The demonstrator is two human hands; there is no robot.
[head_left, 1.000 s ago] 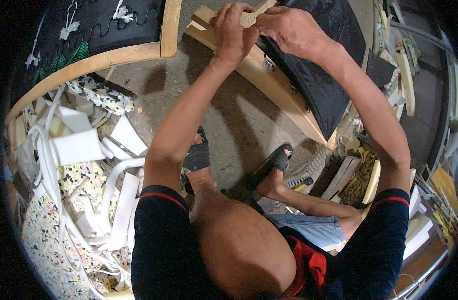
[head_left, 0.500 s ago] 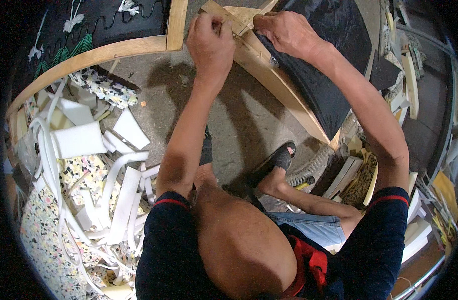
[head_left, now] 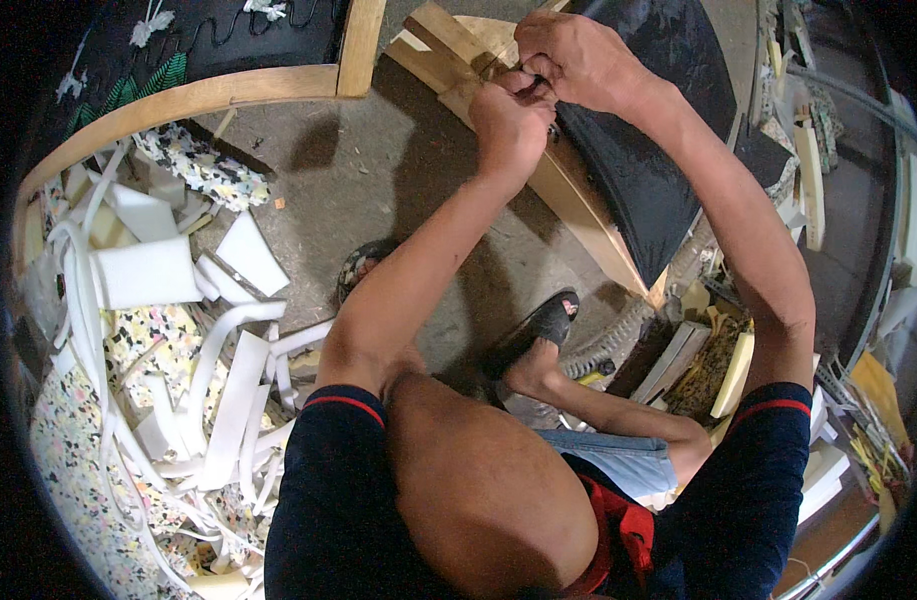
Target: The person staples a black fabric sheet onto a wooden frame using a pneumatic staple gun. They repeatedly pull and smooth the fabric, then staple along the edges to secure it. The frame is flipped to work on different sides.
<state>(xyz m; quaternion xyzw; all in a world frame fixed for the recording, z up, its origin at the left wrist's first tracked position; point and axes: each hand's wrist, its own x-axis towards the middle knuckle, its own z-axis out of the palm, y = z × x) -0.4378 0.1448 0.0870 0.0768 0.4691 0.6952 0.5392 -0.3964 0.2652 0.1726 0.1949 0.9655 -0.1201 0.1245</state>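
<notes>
Both my hands meet over the far end of a wooden frame (head_left: 588,215) that has black fabric (head_left: 648,130) stretched across it. My left hand (head_left: 513,120) is closed in a pinch, its fingertips against those of the other hand. Bent over from the right, my right hand (head_left: 583,65) is closed too, thumb and fingers pressed together. Something small and dark shows between the fingertips, too hidden to name. Just left of the hands, wooden slats (head_left: 438,45) of the frame stick out, with a pale block between them.
At upper left stands another wooden frame (head_left: 208,95) with wavy springs and black backing. White foam scraps (head_left: 143,270) and speckled foam (head_left: 68,470) pile up on the left. On the right lie more offcuts (head_left: 733,375) and a ribbed hose (head_left: 618,345). My sandalled foot (head_left: 548,320) rests on the concrete floor.
My left hand has moved right and slightly nearer, from the slats to the fingertips of my right hand. The right hand has shifted only a little. My other foot has come into sight.
</notes>
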